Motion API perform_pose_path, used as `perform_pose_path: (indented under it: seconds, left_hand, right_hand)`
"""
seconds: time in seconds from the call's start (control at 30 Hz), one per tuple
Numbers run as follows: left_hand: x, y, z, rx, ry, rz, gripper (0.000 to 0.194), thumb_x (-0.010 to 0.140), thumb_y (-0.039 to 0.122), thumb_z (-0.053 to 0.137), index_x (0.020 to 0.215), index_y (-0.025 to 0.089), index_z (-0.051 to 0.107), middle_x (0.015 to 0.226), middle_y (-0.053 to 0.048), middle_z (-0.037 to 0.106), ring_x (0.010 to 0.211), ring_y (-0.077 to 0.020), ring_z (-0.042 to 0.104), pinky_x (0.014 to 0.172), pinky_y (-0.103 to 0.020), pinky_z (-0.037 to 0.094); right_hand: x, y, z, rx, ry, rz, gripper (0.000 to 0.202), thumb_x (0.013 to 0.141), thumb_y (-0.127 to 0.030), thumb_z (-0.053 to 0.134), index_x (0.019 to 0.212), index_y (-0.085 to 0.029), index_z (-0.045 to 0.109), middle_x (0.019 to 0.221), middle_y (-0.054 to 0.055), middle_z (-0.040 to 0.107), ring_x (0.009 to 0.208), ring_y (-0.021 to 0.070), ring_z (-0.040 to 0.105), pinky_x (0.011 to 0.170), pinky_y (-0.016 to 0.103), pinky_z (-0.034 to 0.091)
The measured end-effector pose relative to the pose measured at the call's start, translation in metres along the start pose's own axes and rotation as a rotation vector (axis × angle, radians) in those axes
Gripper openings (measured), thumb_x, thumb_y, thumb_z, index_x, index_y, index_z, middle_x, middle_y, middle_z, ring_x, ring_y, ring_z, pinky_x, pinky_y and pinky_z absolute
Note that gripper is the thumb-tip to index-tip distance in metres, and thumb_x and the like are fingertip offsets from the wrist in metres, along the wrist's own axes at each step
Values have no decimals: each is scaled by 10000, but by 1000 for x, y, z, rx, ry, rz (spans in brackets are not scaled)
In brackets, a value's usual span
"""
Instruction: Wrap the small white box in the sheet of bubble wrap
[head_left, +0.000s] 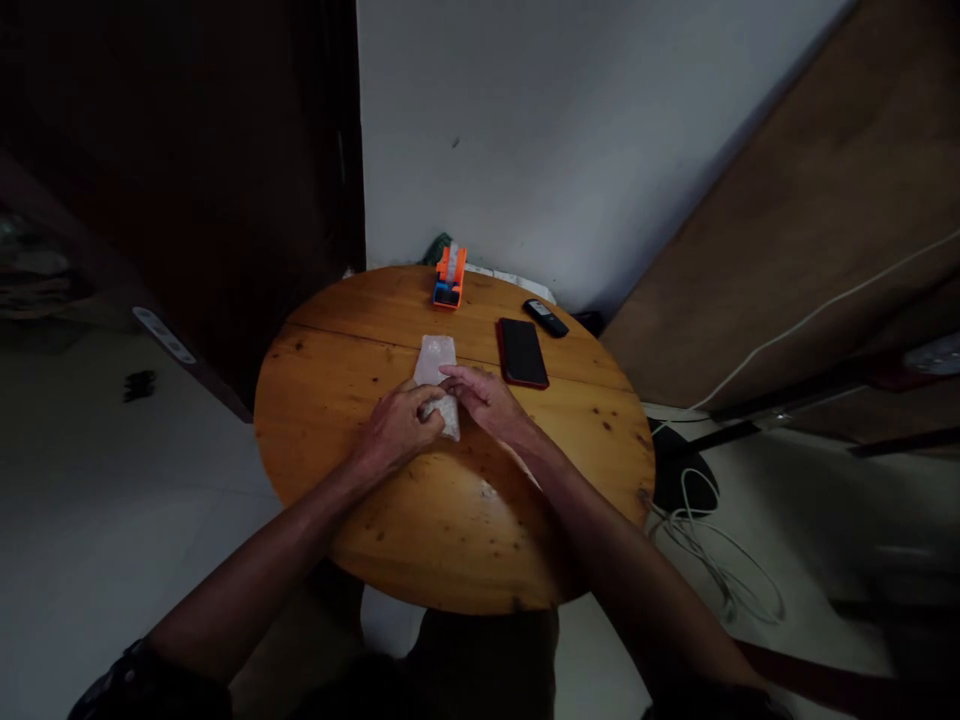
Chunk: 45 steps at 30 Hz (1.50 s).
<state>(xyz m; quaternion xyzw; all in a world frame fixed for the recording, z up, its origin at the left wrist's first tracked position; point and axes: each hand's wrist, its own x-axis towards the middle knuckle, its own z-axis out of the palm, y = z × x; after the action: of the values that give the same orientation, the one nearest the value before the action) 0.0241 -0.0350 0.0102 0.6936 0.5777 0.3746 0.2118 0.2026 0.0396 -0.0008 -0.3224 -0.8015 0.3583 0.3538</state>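
A whitish, translucent plastic packet (438, 352), flat and longish, lies on the round wooden table (405, 520); its near end looks bumpy, like bubble wrap. My left hand (399, 425) comes from the lower left, with thumb and forefinger closed on the packet's near half. From the other side, my right hand (484, 398) bends its fingers over the packet's right edge. The fingertips of both hands meet above its middle and partly hide it. Exactly what the right fingertips pinch is hard to make out.
An orange and blue tape dispenser (450, 277) stands at the table's back edge. Right of the packet lie a dark phone (523, 352) with a red rim and a small black handset (546, 317). A white wall (525, 130) rises behind; a loose white cable (720, 570) lies on the floor right.
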Motion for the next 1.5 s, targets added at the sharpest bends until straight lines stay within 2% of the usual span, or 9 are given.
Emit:
perform_pose_path:
  seconds: [0.1,0.2,0.3,0.4,0.73,0.83,1.03,1.23,1.5]
  left_hand:
    - [0,2,-1,-5,1,5,388,750,187,578,1089,182,766,829,-25,654,695,-153,554,685,-277,454]
    - [0,5,-2,-20,-12,-28,397,749,188,585,1104,170,763,847,-29,655,692,-151,557,675,-275,456]
    - [0,7,-3,-20,-31,-65,394,750,185,595,1106,169,764,837,-26,652,679,-146,556,665,-271,458]
    - [1,7,-3,-17,-30,-57,383,751,178,602,1098,174,765,817,-20,645,690,-148,563,673,-267,464]
    - [-1,7,-3,-34,-48,-53,380,755,177,595,1099,188,756,831,-19,637,691,-145,566,672,-268,469]
    - [-3,8,-4,11,-44,-38,381,767,176,596,1113,192,755,930,-42,651,772,-163,609,737,-281,506]
    - [-5,5,-7,109,-24,130,297,796,142,587,1025,214,763,1259,-69,625,981,-193,655,904,-308,535]
    - [-6,14,-10,227,-13,144,259,789,129,613,1000,198,747,1423,-91,579,1154,-265,624,1034,-400,498]
    - [-1,9,-8,155,-70,108,299,798,123,544,1045,195,698,1090,-85,722,1003,-242,649,896,-355,519]
  right_hand:
    - [5,-3,-5,41,197,107,283,850,-239,616,1118,-219,704,1016,43,757,938,178,696,844,318,554]
    - [13,-5,-13,129,355,347,228,778,-223,690,1004,-195,680,907,34,731,788,172,680,603,255,550]
    - [21,-8,-19,267,314,622,239,729,-176,753,935,-165,632,737,19,678,632,163,651,397,211,451]
    - [29,-11,-18,344,284,716,277,700,-152,804,895,-153,608,680,16,662,577,152,640,343,203,411]
    - [51,-3,-9,307,127,692,152,644,-216,782,701,-186,645,472,-49,530,408,89,426,336,215,247]
    - [52,2,-3,262,146,671,119,641,-227,738,699,-193,640,501,-54,547,421,89,400,376,227,236]
    - [49,12,6,227,243,465,160,614,-254,687,626,-206,535,589,-66,543,554,96,441,522,222,329]
    - [48,14,9,181,277,363,172,658,-301,658,649,-217,508,607,-70,475,588,107,412,555,233,326]
    - [49,4,8,336,249,425,325,614,-457,745,688,-220,536,605,-55,529,530,97,423,500,236,335]
